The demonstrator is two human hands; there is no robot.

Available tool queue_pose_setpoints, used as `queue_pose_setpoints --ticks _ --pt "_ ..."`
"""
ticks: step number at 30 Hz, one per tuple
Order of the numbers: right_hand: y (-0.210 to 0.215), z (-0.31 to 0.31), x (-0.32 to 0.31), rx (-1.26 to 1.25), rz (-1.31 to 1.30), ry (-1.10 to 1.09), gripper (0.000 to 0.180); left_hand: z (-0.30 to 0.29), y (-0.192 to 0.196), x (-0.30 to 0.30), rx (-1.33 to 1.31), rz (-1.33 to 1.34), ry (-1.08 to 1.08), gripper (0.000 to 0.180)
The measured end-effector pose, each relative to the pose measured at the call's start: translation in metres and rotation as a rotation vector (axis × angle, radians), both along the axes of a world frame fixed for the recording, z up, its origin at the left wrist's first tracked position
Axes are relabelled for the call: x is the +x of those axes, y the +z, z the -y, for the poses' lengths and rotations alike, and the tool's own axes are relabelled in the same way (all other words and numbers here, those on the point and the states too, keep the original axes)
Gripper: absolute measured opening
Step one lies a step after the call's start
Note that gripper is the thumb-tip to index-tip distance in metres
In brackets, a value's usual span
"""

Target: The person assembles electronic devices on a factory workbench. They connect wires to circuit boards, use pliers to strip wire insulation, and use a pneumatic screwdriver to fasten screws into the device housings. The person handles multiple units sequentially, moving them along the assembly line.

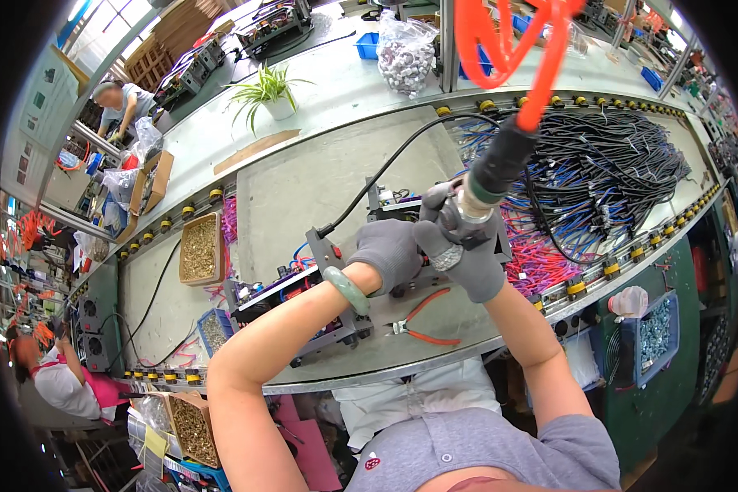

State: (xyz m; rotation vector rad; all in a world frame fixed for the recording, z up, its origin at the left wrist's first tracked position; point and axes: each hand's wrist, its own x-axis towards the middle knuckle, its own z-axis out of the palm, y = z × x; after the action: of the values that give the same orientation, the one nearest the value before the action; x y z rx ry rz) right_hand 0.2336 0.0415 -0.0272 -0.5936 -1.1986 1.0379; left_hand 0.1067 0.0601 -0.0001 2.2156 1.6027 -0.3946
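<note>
Head: right hand (474,269) grips driver (496,166); pliers (424,334) near bench edge (385,377).

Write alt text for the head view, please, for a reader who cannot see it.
A person's gray-gloved right hand grips a dark tool on a red line over an open, wired metal unit, the left hand close beside the right. Orange-handled pliers lie nearby, with heaped black cables further right.

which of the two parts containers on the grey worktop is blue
The small rectangular blue plastic bin, nearer the person; the other, farther off, is a brown cardboard box.
</note>
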Motion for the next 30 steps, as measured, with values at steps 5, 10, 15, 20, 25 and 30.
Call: queue_pose_setpoints --ticks 5,10,15,20,25,30 --pt "0.001 0.000 -0.008 0.065 0.084 -0.014 0.035 0.005 0.003 -0.004 0.035 0.072 -0.056 0.018" --pt "-0.003 -0.005 -0.005 0.015 0.106 0.047 0.038 0.001 -0.013 -0.007 0.084 0.093 -0.050 0.027" --pt "0.007 -0.004 0.003 -0.099 0.012 0.284 0.045 0.000 -0.009 -0.006 0.078 0.092 -0.059 0.024" --pt "-0.005 -0.024 0.063 -0.218 0.087 0.524 0.056 0.003 -0.005 -0.024 0.400 0.357 0.067 0.029" --pt "-0.011 -0.015 0.068 0.400 1.208 -0.260 0.032 -0.020 -0.019 -0.041 0.456 0.273 0.193 0.043" --pt "-0.021 -0.013 0.057 0.422 1.468 -0.191 0.031 -0.028 -0.023 -0.033 0.460 0.194 0.147 0.040"
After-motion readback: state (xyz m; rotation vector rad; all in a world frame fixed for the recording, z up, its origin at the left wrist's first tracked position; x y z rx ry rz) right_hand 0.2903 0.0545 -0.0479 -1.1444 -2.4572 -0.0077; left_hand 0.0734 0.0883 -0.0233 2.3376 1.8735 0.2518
